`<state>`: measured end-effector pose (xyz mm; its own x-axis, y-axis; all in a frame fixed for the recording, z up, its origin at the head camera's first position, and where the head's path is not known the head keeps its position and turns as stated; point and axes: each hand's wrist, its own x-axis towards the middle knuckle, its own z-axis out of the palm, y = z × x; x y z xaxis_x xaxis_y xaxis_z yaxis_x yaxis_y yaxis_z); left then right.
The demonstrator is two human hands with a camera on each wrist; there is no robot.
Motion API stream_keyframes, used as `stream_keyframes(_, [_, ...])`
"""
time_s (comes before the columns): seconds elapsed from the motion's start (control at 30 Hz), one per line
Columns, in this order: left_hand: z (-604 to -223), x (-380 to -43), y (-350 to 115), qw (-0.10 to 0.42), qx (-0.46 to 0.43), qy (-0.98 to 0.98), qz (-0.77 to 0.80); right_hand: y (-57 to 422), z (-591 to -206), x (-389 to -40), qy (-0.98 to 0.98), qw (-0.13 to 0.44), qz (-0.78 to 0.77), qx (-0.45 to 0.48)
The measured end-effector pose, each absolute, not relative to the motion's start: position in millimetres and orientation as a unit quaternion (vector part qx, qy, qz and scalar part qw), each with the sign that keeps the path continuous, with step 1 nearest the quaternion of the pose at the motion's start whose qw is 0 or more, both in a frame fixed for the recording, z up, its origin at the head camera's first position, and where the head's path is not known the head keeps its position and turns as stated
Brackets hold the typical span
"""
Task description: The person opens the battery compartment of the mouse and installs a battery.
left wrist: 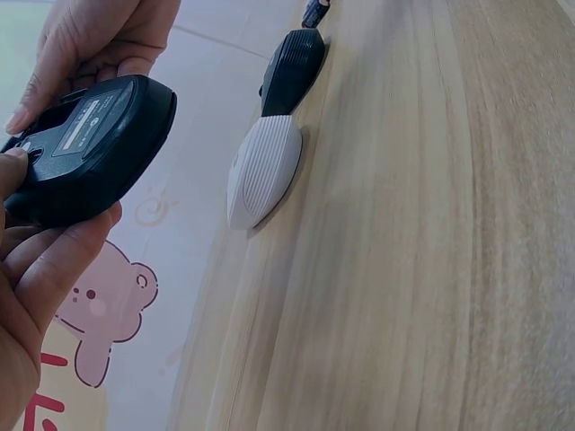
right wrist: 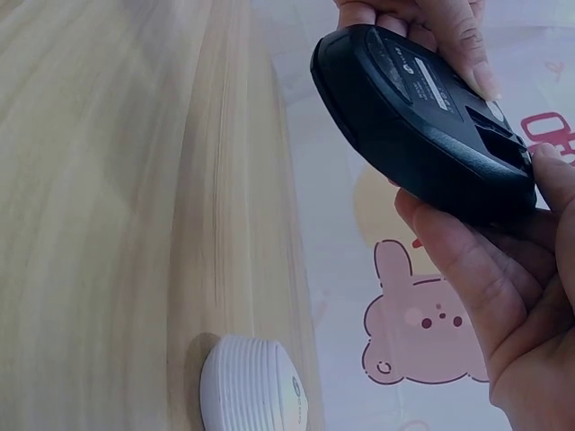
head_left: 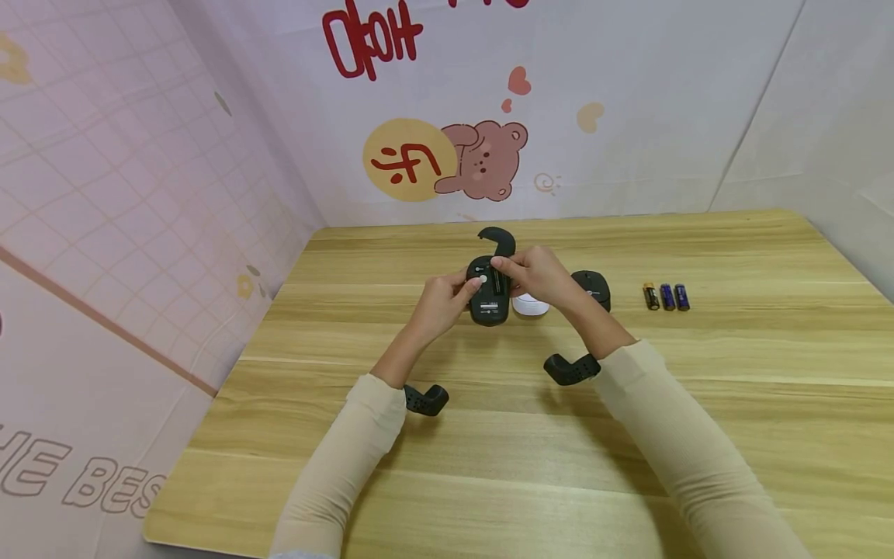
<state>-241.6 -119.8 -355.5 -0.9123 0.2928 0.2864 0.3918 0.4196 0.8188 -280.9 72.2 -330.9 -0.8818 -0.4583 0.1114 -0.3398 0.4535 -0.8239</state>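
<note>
We see the black mouse (head_left: pixel 489 308) bottom up, lifted above the table (head_left: pixel 482 442), just left of the white mouse (head_left: pixel 531 306). Its long axis runs from the person toward the wall (head_left: pixel 601 163), a rounded end facing the person, the slotted end facing the wall.

2 hands grip it. The left hand (head_left: pixel 441 303) has its thumb on the underside by a round white spot and its fingers beneath; the right hand (head_left: pixel 541 273) pinches the far right corner, thumb beside the open slot (head_left: pixel 498 283), fingers below. A dark curved piece (head_left: pixel 504 242) juts out at the far end; we cannot tell what holds it.

The mouse's pale label (head_left: pixel 489 306) sits toward the near end, its print too small for us to read. To the right lie a 2nd black mouse (head_left: pixel 592 286) and 3 batteries (head_left: pixel 667 297), 1 orange and black, 2 blue. On the cloth at lower left we read "HE BES"; red lettering and a pink bear (head_left: pixel 489 161) mark the wall.
</note>
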Motion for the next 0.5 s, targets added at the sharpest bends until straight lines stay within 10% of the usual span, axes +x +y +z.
stream_keyframes(0.5, [-356.4,-239.6,-124.7,0.051,-0.194,-0.84,-0.504,65.3,-337.5,-280.5,0.861,-0.003,-0.451,-0.235])
